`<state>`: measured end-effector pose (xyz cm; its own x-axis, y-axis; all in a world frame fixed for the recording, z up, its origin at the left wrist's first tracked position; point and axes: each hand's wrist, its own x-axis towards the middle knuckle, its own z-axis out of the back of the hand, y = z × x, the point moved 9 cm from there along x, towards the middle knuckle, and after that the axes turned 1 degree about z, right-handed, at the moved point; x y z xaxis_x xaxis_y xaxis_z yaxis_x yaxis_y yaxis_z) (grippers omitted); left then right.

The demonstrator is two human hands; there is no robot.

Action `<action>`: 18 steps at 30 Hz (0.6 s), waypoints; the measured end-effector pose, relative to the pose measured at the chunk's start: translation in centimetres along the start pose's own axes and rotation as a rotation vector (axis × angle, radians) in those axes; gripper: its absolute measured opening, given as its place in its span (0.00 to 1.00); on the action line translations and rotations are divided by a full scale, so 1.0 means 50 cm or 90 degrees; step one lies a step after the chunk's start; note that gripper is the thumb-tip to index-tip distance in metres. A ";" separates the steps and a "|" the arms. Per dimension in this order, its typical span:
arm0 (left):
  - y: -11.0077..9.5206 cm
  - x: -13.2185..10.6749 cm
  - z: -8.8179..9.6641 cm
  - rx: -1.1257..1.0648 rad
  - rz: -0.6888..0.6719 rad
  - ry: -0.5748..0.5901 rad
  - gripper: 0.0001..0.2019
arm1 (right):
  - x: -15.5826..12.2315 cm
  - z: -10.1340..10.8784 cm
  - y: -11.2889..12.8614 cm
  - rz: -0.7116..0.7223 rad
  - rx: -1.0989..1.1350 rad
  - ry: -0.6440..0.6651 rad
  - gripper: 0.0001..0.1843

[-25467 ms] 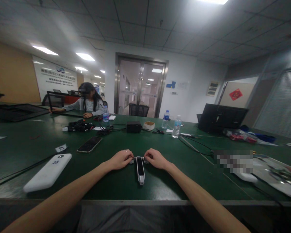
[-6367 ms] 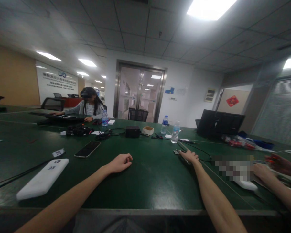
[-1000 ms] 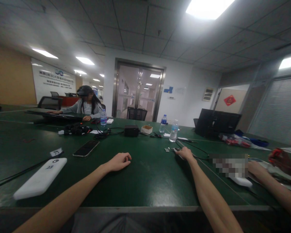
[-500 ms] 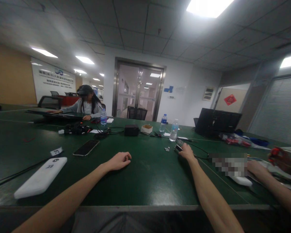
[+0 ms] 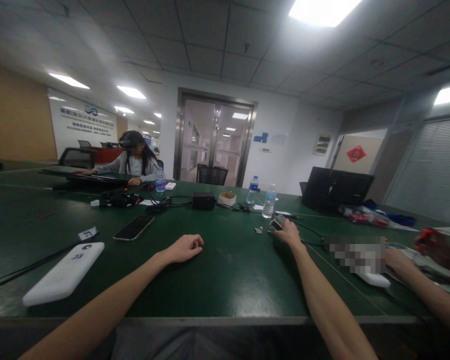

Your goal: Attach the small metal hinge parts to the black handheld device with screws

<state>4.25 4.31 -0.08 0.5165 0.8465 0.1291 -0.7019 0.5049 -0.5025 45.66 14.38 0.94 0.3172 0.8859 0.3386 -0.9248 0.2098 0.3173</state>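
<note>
My left hand (image 5: 185,247) rests on the green table (image 5: 225,285) with its fingers curled in, and I see nothing in them. Farther right, my right hand (image 5: 289,234) is closed on a small black object with a pale edge (image 5: 276,225), its kind too small to make out. Just left of that hand lies a small silvery piece (image 5: 258,230). A clear water bottle (image 5: 269,202) stands upright beyond the right hand. On the left are a smartphone (image 5: 134,228) and a white slab marked with a number (image 5: 64,275).
A second bottle (image 5: 252,190), a small open box (image 5: 227,199) and a black box with cables (image 5: 203,201) stand farther back. At right are a monitor (image 5: 337,187) and another person's hand (image 5: 397,260). Someone in a headset sits across, upper left.
My right hand has shifted slightly, and the small black object in it has turned and moved a little. The left hand stays where it was.
</note>
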 end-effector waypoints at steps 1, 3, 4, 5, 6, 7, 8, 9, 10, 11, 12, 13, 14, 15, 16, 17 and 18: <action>0.001 0.000 -0.001 -0.001 -0.002 -0.001 0.14 | 0.000 0.001 0.000 -0.011 0.007 0.008 0.20; 0.004 0.001 -0.001 0.000 -0.004 -0.006 0.14 | -0.002 -0.003 0.002 -0.023 0.020 0.044 0.20; 0.005 0.001 -0.001 -0.001 -0.002 -0.007 0.14 | -0.004 -0.008 0.005 -0.024 0.027 0.068 0.20; 0.006 0.001 -0.001 -0.002 0.001 -0.006 0.14 | -0.005 -0.013 0.007 -0.024 0.035 0.092 0.22; 0.007 0.001 -0.001 -0.004 0.004 -0.003 0.14 | -0.007 -0.017 0.008 -0.027 0.045 0.111 0.23; 0.008 0.001 -0.002 -0.006 0.006 0.001 0.14 | -0.008 -0.021 0.006 -0.035 0.063 0.125 0.24; 0.008 0.001 -0.003 -0.008 0.008 0.005 0.14 | -0.008 -0.023 0.003 -0.049 0.086 0.134 0.25; 0.008 0.001 -0.003 -0.008 0.009 0.007 0.15 | -0.008 -0.025 -0.001 -0.065 0.111 0.140 0.25; 0.007 0.002 -0.003 -0.005 0.009 0.006 0.14 | -0.007 -0.027 -0.006 -0.081 0.134 0.144 0.25; 0.007 0.002 -0.002 0.000 0.009 0.002 0.14 | -0.006 -0.029 -0.011 -0.093 0.155 0.147 0.25; 0.006 0.002 -0.001 0.006 0.009 -0.002 0.14 | -0.005 -0.030 -0.014 -0.101 0.170 0.149 0.26; 0.004 0.002 -0.001 0.012 0.008 -0.005 0.14 | -0.004 -0.031 -0.017 -0.105 0.180 0.151 0.26; 0.002 0.002 0.000 0.017 0.006 -0.007 0.14 | -0.003 -0.032 -0.019 -0.108 0.189 0.151 0.27; 0.000 0.002 0.000 0.018 0.004 -0.007 0.13 | -0.003 -0.032 -0.021 -0.112 0.200 0.153 0.28; -0.002 0.001 0.000 0.017 0.004 -0.006 0.13 | -0.003 -0.034 -0.023 -0.117 0.211 0.156 0.28; -0.003 0.000 0.000 0.016 0.005 -0.003 0.13 | -0.003 -0.035 -0.025 -0.123 0.221 0.160 0.29; -0.004 -0.001 0.001 0.016 0.008 -0.001 0.13 | -0.004 -0.036 -0.027 -0.128 0.229 0.164 0.29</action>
<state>4.35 4.20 0.05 0.5071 0.8528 0.1248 -0.7200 0.4987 -0.4826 46.46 14.69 -1.16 0.3781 0.9255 0.0230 -0.7051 0.2717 0.6549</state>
